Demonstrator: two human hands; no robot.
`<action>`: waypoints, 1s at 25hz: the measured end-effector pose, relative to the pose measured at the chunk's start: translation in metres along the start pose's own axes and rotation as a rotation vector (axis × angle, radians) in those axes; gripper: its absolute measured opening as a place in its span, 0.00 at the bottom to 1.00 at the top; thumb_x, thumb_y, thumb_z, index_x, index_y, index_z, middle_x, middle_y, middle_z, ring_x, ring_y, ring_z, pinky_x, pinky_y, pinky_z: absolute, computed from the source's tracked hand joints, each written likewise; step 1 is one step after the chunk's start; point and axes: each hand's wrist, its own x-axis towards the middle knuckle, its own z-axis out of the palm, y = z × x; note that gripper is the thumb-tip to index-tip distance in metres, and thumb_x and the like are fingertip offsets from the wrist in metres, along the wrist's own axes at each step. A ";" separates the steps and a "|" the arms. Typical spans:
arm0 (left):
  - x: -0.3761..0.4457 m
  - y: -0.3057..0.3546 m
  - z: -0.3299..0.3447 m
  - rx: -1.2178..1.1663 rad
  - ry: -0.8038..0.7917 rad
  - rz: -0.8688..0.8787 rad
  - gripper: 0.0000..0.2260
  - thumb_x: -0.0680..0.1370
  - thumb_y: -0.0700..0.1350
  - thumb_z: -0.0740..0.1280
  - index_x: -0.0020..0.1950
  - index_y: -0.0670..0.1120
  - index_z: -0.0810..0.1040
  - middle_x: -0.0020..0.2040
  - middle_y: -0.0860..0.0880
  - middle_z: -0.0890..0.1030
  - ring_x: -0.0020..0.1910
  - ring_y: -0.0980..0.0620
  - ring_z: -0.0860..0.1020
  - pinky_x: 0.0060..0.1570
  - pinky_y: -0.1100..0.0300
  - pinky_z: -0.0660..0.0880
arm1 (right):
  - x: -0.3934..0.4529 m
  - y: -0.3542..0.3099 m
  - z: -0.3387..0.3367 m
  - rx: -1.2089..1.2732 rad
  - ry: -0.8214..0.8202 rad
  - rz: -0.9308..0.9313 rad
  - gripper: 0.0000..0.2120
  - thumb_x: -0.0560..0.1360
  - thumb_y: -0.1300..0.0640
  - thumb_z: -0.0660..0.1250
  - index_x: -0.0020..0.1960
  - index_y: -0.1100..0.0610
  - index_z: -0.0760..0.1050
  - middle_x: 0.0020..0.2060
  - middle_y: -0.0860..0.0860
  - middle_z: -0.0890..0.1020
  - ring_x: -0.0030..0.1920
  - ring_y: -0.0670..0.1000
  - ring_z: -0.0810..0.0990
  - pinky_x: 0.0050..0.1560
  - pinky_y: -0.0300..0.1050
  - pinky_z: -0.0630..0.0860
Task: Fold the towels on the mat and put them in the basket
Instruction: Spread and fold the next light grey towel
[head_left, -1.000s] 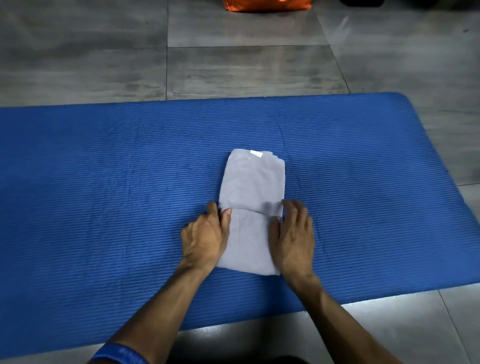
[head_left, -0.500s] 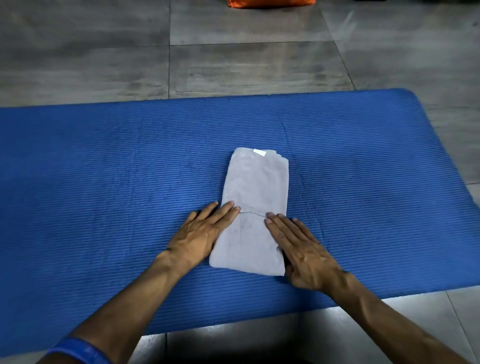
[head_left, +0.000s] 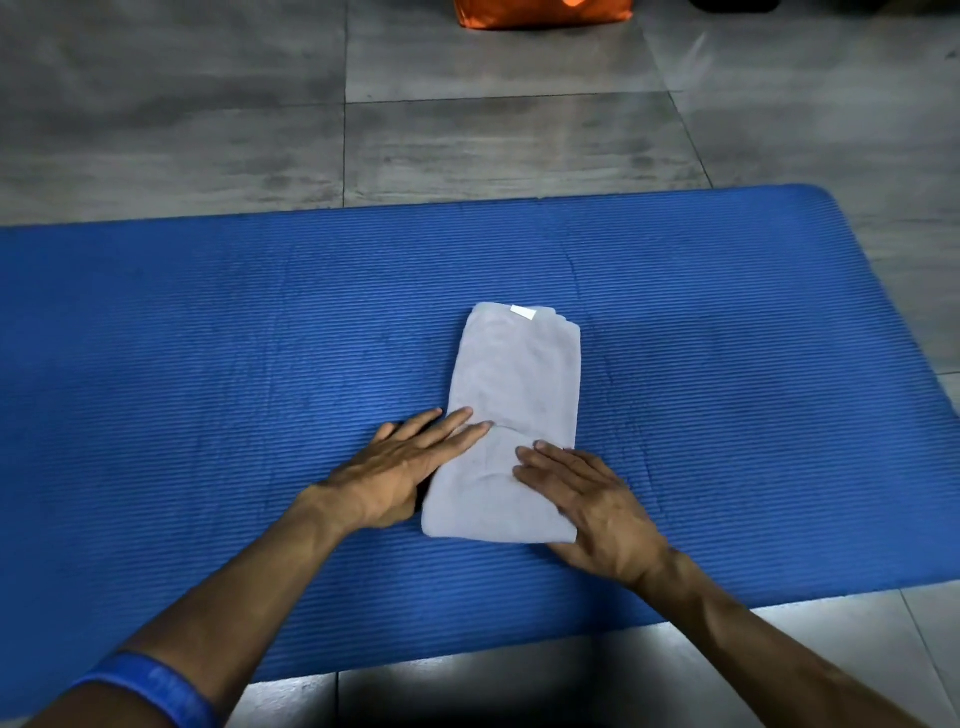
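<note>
We have one grey towel lying folded into a narrow strip near the middle of the blue mat, its long axis running away from us and a small white label showing at its far end. Our left hand lies flat with straight fingers, the fingertips resting on the towel's left edge about where a fold line crosses the cloth, the palm on the mat beside it. Our right hand is also flat and spread, pressing down on the near right part of the towel, nothing gripped in either hand. We judge that we are in the folding step, smoothing the near flap that already lies doubled over the strip, and that this towel is close to finished but not yet compact. The next move, as we read it, calls for one more fold of the strip or else for sliding fingers under both sides to lift the bundle without letting the layers slip apart. We cannot see a basket clearly: an orange object sits on the grey tiled floor beyond the mat, cut off by the top edge, and we cannot tell what it is. A blue wristband circles our left wrist.
</note>
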 end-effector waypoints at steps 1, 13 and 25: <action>0.000 -0.003 -0.001 -0.016 -0.015 0.012 0.46 0.77 0.39 0.65 0.74 0.68 0.33 0.77 0.63 0.34 0.78 0.55 0.41 0.73 0.52 0.48 | -0.001 -0.002 -0.002 0.126 0.044 0.045 0.30 0.72 0.48 0.67 0.72 0.54 0.69 0.73 0.49 0.70 0.74 0.49 0.66 0.69 0.55 0.68; -0.035 0.038 0.015 -1.045 0.130 -0.062 0.10 0.77 0.51 0.70 0.57 0.54 0.77 0.53 0.60 0.82 0.54 0.62 0.79 0.56 0.64 0.75 | -0.025 -0.065 -0.044 1.181 0.118 0.709 0.22 0.74 0.52 0.73 0.65 0.45 0.71 0.58 0.41 0.81 0.60 0.43 0.78 0.55 0.37 0.76; 0.019 0.053 0.020 -0.685 0.394 -0.532 0.28 0.81 0.63 0.47 0.47 0.45 0.80 0.47 0.45 0.84 0.48 0.43 0.80 0.52 0.50 0.75 | 0.038 -0.052 -0.021 -0.253 0.384 0.285 0.23 0.80 0.49 0.59 0.71 0.58 0.70 0.71 0.56 0.72 0.71 0.58 0.69 0.68 0.58 0.66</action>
